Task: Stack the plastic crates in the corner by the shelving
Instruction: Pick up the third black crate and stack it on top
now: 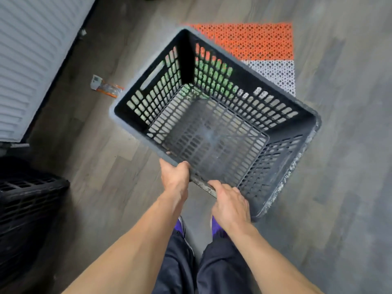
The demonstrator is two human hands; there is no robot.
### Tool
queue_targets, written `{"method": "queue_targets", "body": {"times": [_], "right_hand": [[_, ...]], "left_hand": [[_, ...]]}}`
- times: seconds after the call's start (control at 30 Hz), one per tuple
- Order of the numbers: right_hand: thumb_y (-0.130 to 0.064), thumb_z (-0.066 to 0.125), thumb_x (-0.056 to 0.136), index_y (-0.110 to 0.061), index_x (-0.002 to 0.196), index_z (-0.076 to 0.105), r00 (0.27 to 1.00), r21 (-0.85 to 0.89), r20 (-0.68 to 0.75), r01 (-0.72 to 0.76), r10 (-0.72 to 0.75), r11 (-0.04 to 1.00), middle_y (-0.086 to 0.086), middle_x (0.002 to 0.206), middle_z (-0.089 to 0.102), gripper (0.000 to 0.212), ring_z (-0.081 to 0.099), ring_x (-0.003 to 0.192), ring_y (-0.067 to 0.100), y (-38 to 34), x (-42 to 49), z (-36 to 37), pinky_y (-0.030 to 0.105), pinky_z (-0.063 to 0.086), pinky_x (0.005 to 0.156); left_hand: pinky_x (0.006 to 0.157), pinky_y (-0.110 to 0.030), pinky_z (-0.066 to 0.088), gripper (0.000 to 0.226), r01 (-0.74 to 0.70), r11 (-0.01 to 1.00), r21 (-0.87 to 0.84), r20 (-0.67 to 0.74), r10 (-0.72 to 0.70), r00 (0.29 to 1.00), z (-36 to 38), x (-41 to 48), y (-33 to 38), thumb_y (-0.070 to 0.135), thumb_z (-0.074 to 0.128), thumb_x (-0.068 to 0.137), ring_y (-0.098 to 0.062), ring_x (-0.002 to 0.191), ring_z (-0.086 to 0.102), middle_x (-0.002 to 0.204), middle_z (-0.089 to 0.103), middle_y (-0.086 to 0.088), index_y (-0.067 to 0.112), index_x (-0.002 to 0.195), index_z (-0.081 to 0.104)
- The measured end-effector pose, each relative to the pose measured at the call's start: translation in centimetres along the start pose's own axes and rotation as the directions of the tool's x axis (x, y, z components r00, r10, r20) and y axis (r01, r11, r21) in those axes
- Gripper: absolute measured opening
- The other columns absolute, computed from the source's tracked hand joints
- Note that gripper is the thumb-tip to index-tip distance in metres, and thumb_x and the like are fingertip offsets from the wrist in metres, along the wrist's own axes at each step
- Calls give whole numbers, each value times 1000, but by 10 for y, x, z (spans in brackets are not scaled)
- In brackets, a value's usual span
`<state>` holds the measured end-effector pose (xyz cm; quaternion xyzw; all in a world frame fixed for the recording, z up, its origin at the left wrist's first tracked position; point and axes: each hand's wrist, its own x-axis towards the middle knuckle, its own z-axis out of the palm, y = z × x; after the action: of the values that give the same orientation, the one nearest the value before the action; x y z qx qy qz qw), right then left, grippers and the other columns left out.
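Bare forearms stretched out from six o'clock, left hand (pixel 175 177) and right hand (pixel 230 203) each curled tight over the near long rim of the grey crate (pixel 250 81). It seemed to hang tilted clear of the floor (pixel 339 187), empty, long axis running ten to four o'clock. A black crate (pixel 27 198) sat at eight o'clock from the grip, nearer the left hand; I'd judge the swing goes that way. An orange mat (pixel 254 39) lay at one o'clock, a small packet (pixel 106 88) at ten.

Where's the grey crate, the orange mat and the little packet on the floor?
grey crate (pixel 187 60): head view, dark far inner corner.
orange mat (pixel 254 41): head view, its middle.
little packet (pixel 107 88): head view, its middle.
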<state>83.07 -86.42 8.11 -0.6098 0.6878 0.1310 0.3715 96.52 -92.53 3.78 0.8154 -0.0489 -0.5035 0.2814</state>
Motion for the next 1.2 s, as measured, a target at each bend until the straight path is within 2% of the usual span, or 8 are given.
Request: {"method": "queue_targets", "body": {"times": [0.17,0.33,0.47,0.67,0.77,0.83,0.97,1.2], "right_hand": [[-9,49,90,-42,145,35,987,-166,51,160,-154,973,0,122,65,66,52,114,31,-28,-16,-73,41,47,89],[-2,46,83,-43,140,44,956,-285,15,285,-293,915,-3,120,69,70,64,108,27,-68,-58,-139,40,49,87],[-4,48,83,-42,137,47,899,-402,11,405,-438,821,-4,115,70,66,65,105,27,-108,-106,-190,38,49,78],[-5,50,82,-39,137,48,807,-510,72,535,-587,673,-3,115,70,65,65,105,26,-152,-175,-243,38,51,77],[-9,51,82,-38,136,47,748,-542,113,598,-654,590,-1,117,69,62,63,109,27,-174,-205,-260,38,49,79],[-11,51,81,-37,134,48,702,-557,131,636,-700,534,0,116,70,60,63,110,28,-193,-224,-268,38,49,81],[-11,51,76,-33,127,51,630,-586,169,682,-758,437,4,109,72,55,65,104,30,-232,-259,-272,39,52,78],[-13,52,78,-31,125,53,481,-607,260,756,-837,246,4,109,71,50,63,106,31,-304,-309,-250,38,50,78]], "left_hand": [[82,-54,59,55,29,961,-277,-86,-55,995,-29,-62,41,6,60,62,-32,90,70,100,69,-8,27,112,51],[87,-56,56,57,-27,885,-464,-176,-62,982,-71,-130,93,-1,61,63,-32,93,69,107,67,-14,17,116,48],[92,-56,54,46,-35,797,-602,-180,-93,979,-116,-190,130,-1,62,66,-34,100,66,112,63,-17,22,103,46],[91,-54,54,56,-55,686,-725,-218,-153,964,-177,-259,148,14,62,51,-32,97,67,107,64,-14,20,104,46],[91,-54,54,50,-81,644,-761,-252,-177,951,-205,-287,154,16,62,49,-32,97,66,102,63,-11,21,95,45],[89,-54,55,41,-119,622,-774,-294,-186,938,-233,-323,168,15,64,52,-31,96,66,96,60,-8,20,88,43],[82,-51,58,35,-163,561,-811,-351,-244,904,-282,-362,175,-2,63,77,-29,90,62,104,58,-13,6,107,46],[69,-48,61,32,-191,513,-837,-396,-326,859,-369,-372,157,0,64,77,-34,81,62,107,55,-20,7,98,40]]}}
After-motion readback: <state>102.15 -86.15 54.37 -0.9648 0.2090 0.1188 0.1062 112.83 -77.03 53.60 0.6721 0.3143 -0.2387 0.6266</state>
